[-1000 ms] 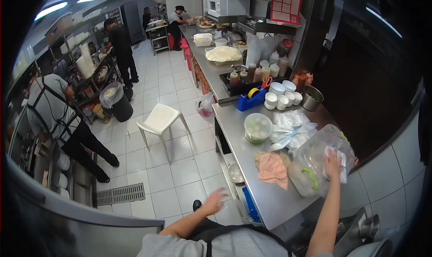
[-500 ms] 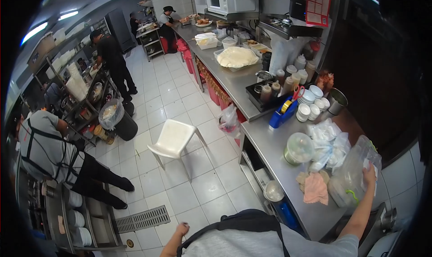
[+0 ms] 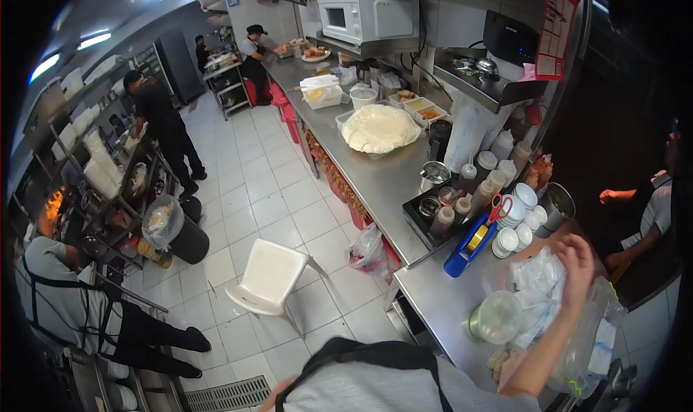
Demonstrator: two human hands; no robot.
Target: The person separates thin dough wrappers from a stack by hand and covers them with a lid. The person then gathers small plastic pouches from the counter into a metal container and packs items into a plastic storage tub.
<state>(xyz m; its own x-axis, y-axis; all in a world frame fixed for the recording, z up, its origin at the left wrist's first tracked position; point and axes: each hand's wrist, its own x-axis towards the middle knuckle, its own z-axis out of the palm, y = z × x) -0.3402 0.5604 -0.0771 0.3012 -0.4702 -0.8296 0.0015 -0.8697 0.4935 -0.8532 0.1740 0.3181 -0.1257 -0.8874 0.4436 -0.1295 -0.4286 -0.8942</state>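
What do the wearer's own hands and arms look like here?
The right hand is ungloved and its forearm bare. A short-sleeved grey shirt and a black apron are worn. Only a sliver of the left arm shows, without a discernible hand.

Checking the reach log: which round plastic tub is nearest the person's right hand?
The greenish see-through tub beside the white plastic bags; the white tub stands much farther off, by the pale mound.
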